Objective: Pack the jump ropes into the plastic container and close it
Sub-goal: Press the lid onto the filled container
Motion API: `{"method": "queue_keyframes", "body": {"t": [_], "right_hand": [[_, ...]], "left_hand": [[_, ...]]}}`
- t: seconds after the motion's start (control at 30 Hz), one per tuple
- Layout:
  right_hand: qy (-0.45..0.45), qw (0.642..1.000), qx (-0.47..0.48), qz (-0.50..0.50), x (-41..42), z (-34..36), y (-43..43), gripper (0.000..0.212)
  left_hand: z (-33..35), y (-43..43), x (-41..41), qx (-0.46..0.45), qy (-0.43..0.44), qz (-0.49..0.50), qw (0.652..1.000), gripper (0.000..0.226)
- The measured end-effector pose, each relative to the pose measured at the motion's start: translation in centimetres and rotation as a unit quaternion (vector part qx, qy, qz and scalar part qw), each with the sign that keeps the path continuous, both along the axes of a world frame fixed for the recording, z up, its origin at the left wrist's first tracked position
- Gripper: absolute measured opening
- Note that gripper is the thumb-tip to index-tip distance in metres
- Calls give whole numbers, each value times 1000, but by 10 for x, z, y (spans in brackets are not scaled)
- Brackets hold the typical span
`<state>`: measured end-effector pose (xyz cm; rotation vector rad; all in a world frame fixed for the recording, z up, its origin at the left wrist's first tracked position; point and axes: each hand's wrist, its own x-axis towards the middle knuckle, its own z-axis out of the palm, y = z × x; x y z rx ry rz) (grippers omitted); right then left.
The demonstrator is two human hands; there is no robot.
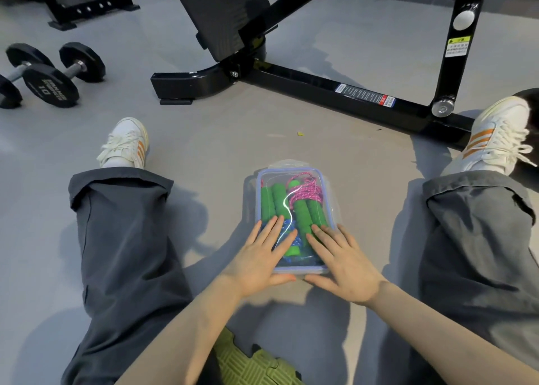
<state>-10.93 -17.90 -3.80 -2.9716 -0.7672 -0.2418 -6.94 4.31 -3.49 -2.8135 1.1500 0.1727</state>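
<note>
Both palms flat, fingers straight, gripping nothing: my left hand (262, 256) and right hand (341, 263) press the lid (291, 182) onto the container (291, 271) between my legs, jump ropes (303, 206) inside. I should push evenly before snapping the latch flaps (287, 164).

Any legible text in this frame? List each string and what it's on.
"10": on the end plate of the dumbbell, seen upside down.
Brand lettering beside that "10": too blurred to read.
Print on the yellow warning sticker, on the black upright: too small to read.
Print on the white and red label, on the bench's base bar: too small to read.
No text visible on the plastic container.
</note>
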Motion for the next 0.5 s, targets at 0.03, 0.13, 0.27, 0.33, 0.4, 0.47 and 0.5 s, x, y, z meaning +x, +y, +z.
{"method": "queue_keyframes", "body": {"t": [0.03, 0.13, 0.27, 0.33, 0.4, 0.47, 0.5], "right_hand": [[3, 1000, 18, -8, -3, 3, 4, 74], [-2, 998, 60, -4, -10, 13, 21, 73], [19, 995, 89, 42, -10, 24, 42, 63], [42, 985, 150, 69, -3, 28, 47, 57], [56, 977, 198, 57, 10, 30, 43, 55], [24, 980, 197, -9, 27, 26, 26, 66], [33, 984, 169, -48, 33, 24, 15, 78]], "left_hand": [[1, 6, 6, 6, -10, -21, 1000, 80], [15, 30, 35, 47, -71, -77, 993, 84], [55, 43, 57, 162, -80, -93, 979, 83], [67, 34, 47, 209, -22, -8, 978, 78], [62, 14, 26, 122, -9, 95, 988, 62], [46, -12, 1, 38, 28, 202, 978, 60], [32, -26, -11, -1, 45, 254, 966, 71]]}}
